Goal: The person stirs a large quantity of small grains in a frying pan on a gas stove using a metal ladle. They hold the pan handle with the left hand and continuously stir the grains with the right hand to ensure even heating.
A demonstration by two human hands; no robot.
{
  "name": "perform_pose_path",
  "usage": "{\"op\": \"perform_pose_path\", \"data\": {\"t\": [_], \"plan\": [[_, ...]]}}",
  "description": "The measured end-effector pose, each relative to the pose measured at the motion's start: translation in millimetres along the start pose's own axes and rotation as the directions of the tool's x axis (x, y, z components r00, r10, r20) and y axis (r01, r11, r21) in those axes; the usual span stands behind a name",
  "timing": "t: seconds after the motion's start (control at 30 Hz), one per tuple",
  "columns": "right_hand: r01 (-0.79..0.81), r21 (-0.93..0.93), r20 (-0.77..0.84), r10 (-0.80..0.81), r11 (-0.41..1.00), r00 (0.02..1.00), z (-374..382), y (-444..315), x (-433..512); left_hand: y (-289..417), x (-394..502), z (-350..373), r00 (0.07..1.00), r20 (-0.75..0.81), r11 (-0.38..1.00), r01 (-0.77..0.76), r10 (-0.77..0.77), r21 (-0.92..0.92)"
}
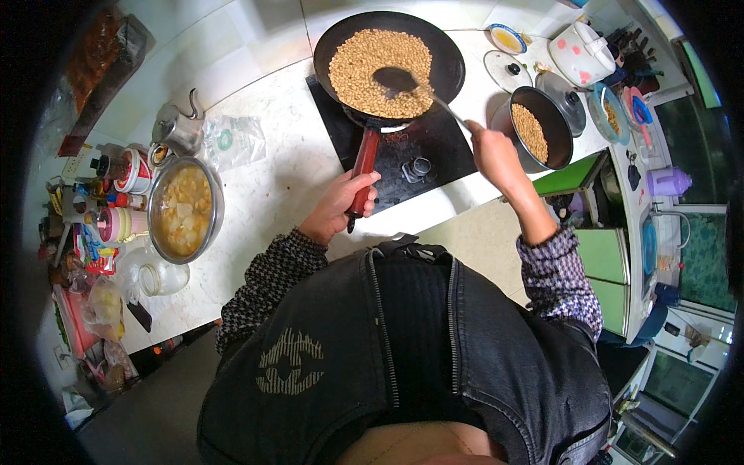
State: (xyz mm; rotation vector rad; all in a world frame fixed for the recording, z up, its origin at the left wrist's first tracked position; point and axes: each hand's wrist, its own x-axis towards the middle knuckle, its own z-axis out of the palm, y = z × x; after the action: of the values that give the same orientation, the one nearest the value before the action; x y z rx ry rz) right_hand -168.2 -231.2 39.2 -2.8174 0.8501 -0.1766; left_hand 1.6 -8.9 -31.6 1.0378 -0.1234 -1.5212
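My left hand is wrapped around the red handle of a black wok. The wok rests tilted on a black cooktop. A thick layer of pale beans or peanuts, too small to tell which, covers much of its inside. In my right hand is the thin metal handle of a ladle or turner, its dark head lying on the beans. Just right of that hand stands a deep dark pot with more of the same beans in it.
Left on the counter are a steel bowl of chunky food in broth, a metal kettle, a plastic bag and a glass jar. A glass lid, a metal lid and a white rice cooker stand at right.
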Motion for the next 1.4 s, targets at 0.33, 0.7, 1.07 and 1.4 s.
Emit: {"op": "perform_pose_path", "data": {"t": [0.33, 0.7, 1.07, 1.4], "plan": [[-0.129, 0.049, -0.181, 0.136, 0.990, 0.974, 53.2, -8.1, 99.8, 1.4, -2.3, 1.8, 0.999, -0.018, 1.000, -0.028, 0.028, 0.003], [0.129, 0.083, -0.060, -0.125, 0.988, 0.990, -13.7, -28.5, -23.4, 1.2, -3.1, 2.3, 0.999, -0.022, 0.999, -0.033, 0.033, 0.028], [-0.075, -0.061, -0.103, 0.068, 0.995, 0.992, 11.8, -0.2, 32.8, -2.5, 0.7, -1.2, 0.995, -0.085, 0.998, -0.055, 0.058, 0.031], [-0.242, 0.708, 0.187, 0.154, 0.663, 0.970, 39.7, 17.4, 48.2, 8.7, -13.5, -39.5, 0.797, -0.355, 0.849, -0.341, 0.489, 0.403]]}}
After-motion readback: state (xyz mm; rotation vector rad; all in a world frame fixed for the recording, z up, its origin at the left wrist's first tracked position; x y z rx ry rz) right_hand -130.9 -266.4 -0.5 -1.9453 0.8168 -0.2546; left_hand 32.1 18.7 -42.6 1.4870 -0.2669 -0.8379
